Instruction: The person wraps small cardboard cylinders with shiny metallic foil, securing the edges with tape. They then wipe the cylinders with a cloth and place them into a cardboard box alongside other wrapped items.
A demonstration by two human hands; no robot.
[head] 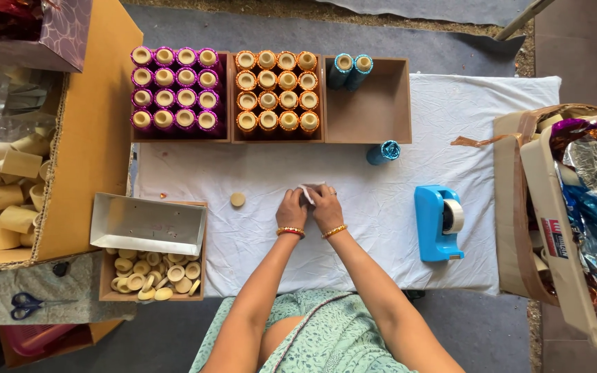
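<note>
Left hand and right hand pinch a small white piece.

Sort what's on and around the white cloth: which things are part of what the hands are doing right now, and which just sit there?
In use:
left hand and right hand, together on a small white piece
loose disc
blue foil tube
tape dispenser

Lying about:
scissors
filled purple tray
filled orange tray
</note>
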